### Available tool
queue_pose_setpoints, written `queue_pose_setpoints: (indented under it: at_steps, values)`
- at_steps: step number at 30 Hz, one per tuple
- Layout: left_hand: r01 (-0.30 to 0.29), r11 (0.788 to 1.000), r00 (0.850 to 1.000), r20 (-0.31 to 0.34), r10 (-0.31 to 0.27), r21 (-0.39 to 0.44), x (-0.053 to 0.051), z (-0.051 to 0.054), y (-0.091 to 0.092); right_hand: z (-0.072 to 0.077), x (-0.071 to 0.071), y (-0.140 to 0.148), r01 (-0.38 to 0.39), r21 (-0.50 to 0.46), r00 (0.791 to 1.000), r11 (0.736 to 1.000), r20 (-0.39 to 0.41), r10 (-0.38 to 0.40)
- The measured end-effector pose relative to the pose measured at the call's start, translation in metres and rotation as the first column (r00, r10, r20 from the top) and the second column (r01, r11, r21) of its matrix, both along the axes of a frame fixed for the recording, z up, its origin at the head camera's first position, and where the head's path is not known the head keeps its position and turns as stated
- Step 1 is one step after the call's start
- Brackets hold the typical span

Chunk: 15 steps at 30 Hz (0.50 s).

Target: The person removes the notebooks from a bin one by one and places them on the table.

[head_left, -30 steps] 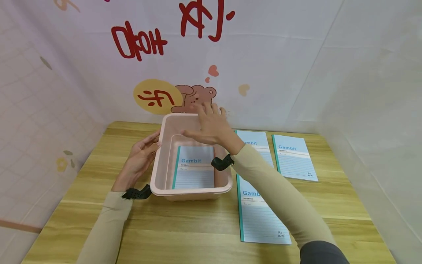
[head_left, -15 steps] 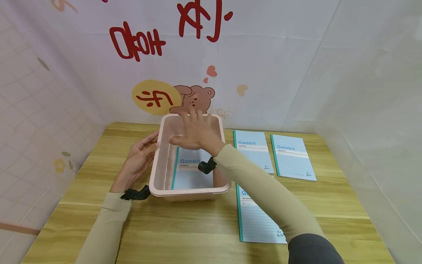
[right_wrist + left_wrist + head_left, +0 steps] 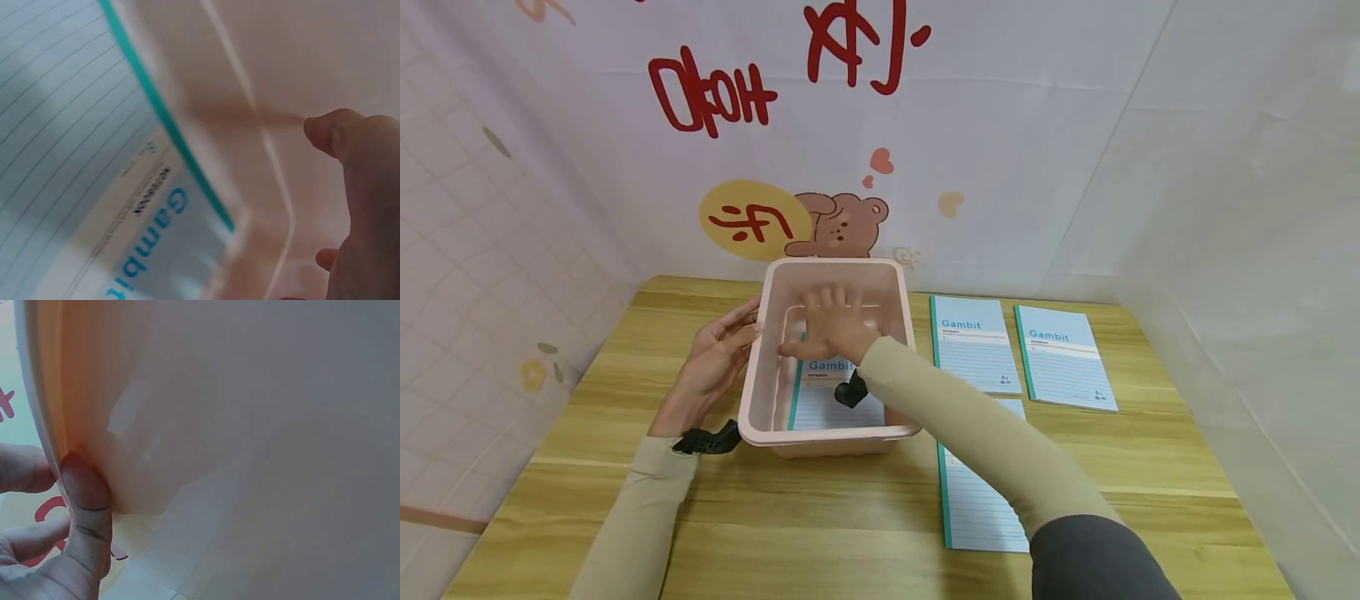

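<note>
A pale pink plastic storage bin (image 3: 827, 436) stands on the wooden table. Inside lies a light blue "Gambit" notebook (image 3: 812, 407) with a green spine, partly covered by my right arm. My left hand (image 3: 717, 358) holds the bin's left edge. The left wrist view has its thumb (image 3: 87, 484) on one side of the rim and fingers on the other. My right hand (image 3: 829, 327) is inside the bin, fingers spread, over the far part of the notebook. In the right wrist view its thumb (image 3: 328, 131) is apart from the notebook; whether its fingertips touch the bin I cannot tell.
Right of the bin lie a near-left notebook (image 3: 977, 512), partly under my right sleeve, a far notebook (image 3: 976, 354) and a right-hand notebook (image 3: 1069, 357). A printed cloth (image 3: 1015, 125) hangs behind the table (image 3: 820, 517).
My right hand has moved left and down, from above the bin's far right rim into the bin. The left hand and the bin have stayed in place.
</note>
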<state>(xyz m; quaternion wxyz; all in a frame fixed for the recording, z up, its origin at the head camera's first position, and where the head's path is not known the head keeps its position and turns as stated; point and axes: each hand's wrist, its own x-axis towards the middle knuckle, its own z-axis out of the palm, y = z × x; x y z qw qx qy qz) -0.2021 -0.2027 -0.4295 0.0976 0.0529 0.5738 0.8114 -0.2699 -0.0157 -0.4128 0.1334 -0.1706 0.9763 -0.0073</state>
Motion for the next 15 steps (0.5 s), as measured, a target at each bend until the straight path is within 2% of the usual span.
queue_pose_setpoints:
  at_steps: [5,10,15]
  values:
    - [-0.002,1.000,1.000,-0.002,0.002,-0.004,0.000,0.001,-0.001,-0.017,-0.007,-0.006,0.034,0.035,0.996,0.999,0.077,-0.036]
    - [-0.002,1.000,1.000,0.003,0.002,-0.003,0.000,0.001,-0.002,-0.036,-0.015,-0.009,0.070,0.007,0.989,0.998,0.127,-0.070]
    - [0.000,1.000,1.000,0.004,0.000,-0.008,0.000,0.001,0.000,-0.042,-0.013,-0.007,0.110,-0.003,0.979,0.994,0.175,-0.108]
